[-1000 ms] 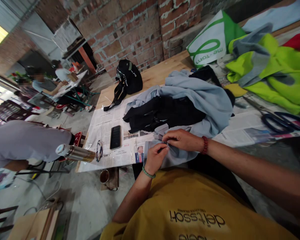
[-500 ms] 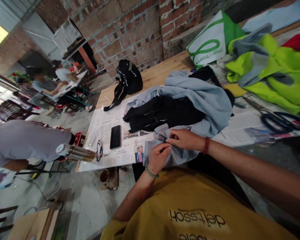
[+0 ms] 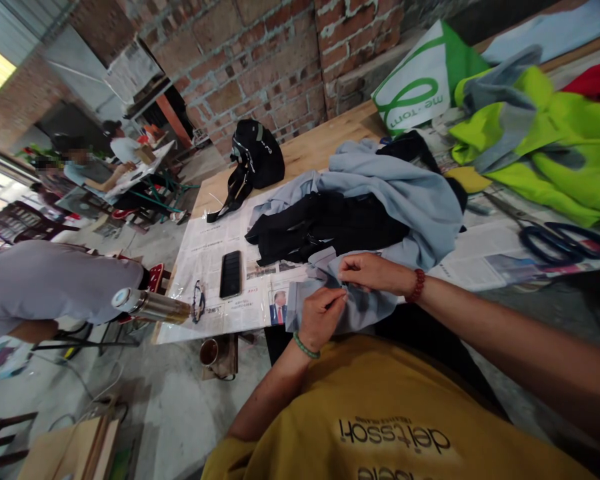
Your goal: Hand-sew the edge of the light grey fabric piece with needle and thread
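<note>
right hand [image 3: 373,273] shifted rightward; grey-blue cloth [image 3: 375,309] rumpled

We cannot make out what, if anything, our fingers [image 3: 351,264] pinch at the crumpled grey-blue cloth [image 3: 380,308], partly hidden by our left hand [image 3: 321,315]. The right edge cuts off the bright yellow-green fabric garment [image 3: 575,150] and red cloth [image 3: 599,87]; we find the white paper newspaper's [image 3: 205,257] print too small.

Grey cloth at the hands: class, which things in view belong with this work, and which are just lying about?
Seem to belong:
- left hand
- right hand
- grey cloth at the fingers
- scissors, possibly

Apparently just lying about:
- phone
- flask
- black bag
- green-and-white bag
</note>
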The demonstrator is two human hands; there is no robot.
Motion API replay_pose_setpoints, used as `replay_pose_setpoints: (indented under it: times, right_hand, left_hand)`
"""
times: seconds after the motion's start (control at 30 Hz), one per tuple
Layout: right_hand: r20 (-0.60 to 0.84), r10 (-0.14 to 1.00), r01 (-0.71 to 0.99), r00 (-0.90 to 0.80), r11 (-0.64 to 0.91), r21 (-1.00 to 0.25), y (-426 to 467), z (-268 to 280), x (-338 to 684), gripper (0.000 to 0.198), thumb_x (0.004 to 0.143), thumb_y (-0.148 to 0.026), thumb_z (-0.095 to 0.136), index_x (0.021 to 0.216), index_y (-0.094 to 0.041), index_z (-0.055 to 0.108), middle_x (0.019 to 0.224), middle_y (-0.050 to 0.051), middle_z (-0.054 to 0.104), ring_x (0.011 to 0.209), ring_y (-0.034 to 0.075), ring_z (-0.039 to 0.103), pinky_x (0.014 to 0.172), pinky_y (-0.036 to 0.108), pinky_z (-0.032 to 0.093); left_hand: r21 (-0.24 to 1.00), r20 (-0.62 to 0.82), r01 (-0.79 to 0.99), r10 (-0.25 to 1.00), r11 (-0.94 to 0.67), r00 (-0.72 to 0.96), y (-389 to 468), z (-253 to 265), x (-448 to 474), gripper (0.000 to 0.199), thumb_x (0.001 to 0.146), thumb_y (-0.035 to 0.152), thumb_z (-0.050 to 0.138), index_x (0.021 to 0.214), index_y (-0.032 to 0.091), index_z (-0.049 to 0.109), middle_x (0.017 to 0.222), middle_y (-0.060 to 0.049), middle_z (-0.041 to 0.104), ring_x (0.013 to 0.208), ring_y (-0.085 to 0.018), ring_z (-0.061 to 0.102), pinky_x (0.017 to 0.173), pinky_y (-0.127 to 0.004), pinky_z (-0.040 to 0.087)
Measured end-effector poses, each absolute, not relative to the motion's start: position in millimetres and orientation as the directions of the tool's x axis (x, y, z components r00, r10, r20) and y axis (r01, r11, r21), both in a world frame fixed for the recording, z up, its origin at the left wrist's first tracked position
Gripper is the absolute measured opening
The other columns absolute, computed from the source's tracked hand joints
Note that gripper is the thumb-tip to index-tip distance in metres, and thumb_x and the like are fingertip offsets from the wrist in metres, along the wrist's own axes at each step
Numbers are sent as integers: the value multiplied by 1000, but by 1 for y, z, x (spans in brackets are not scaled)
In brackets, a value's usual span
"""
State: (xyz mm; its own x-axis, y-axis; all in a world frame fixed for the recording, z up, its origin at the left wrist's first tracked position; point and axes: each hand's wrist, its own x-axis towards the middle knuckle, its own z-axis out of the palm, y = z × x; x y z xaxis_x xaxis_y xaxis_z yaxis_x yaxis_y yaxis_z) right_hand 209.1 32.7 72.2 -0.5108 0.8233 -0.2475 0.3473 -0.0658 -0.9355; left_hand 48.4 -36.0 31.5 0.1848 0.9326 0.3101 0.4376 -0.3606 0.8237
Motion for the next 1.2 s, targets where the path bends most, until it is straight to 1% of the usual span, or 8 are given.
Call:
replay_pose_setpoints:
  times: [0.2, 0.33, 0.57, 0.7, 0.87, 1.0, 1.13, 1.2]
  right_hand:
    - [-226, 823, 329, -521, -51, -943, 31, 70, 207, 17, 72, -31, 55, 64, -18, 47, 46, -8, 42, 38, 4, 34, 39, 18, 23]
    - [-195, 815, 281, -545, -42, -959, 28, 70, 205, 20, 73, -32, 55, 63, -18, 45, 47, -7, 41, 41, 4, 33, 41, 19, 24]
    - [-229, 801, 263, -553, -93, -960, 21, 68, 199, 20, 75, -33, 55, 64, -18, 46, 46, -7, 39, 40, 5, 31, 40, 20, 23]
    - [-226, 813, 231, -537, -117, -966, 22, 69, 198, 22, 76, -37, 55, 67, -18, 47, 47, -7, 40, 38, 4, 32, 38, 19, 22]
    - [-178, 845, 236, -504, -63, -970, 25, 68, 198, 28, 77, -41, 53, 64, -18, 44, 49, -6, 42, 40, 4, 34, 40, 18, 25]
    - [-211, 828, 307, -520, -50, -950, 22, 65, 197, 26, 77, -39, 52, 65, -18, 44, 49, -6, 42, 40, 4, 35, 39, 18, 25]
    - [-216, 790, 286, -574, -54, -957, 19, 63, 198, 23, 80, -37, 49, 69, -17, 47, 53, -5, 46, 41, 5, 38, 40, 19, 28]
    - [-212, 797, 278, -565, -58, -959, 20, 64, 200, 21, 80, -36, 48, 73, -16, 50, 57, -4, 50, 42, 6, 42, 40, 19, 29]
  left_hand:
    - [798, 347, 449, 916, -401, 202, -37, 32, 47, 17, 85, 20, 55, 89, 18, 72, 78, -5, 69, 72, -14, 61, 68, -26, 50]
    - [777, 370, 489, 916, -396, 154, -39, 32, 46, 16, 86, 21, 55, 91, 18, 70, 80, -5, 68, 72, -14, 62, 69, -26, 50]
    - [747, 430, 538, 901, -389, 54, -38, 32, 41, 16, 87, 21, 53, 89, 18, 69, 77, -4, 66, 73, -14, 60, 68, -26, 48]
    - [769, 395, 515, 915, -379, 82, -37, 34, 40, 17, 87, 24, 53, 89, 18, 69, 76, -4, 66, 71, -14, 59, 68, -26, 47]
    - [788, 368, 493, 924, -370, 106, -39, 34, 41, 16, 86, 24, 55, 89, 19, 70, 76, -4, 66, 69, -13, 58, 67, -25, 46]
    - [819, 333, 474, 941, -324, 67, -39, 35, 39, 16, 85, 24, 55, 89, 19, 70, 76, -4, 65, 70, -14, 57, 67, -26, 46]
    - [857, 291, 437, 956, -272, 26, -38, 37, 40, 16, 84, 25, 56, 87, 19, 70, 79, -4, 67, 74, -15, 58, 71, -28, 46]
    - [891, 242, 396, 970, -221, -4, -37, 37, 40, 15, 82, 26, 57, 85, 19, 70, 79, -4, 67, 74, -15, 58, 71, -28, 46]
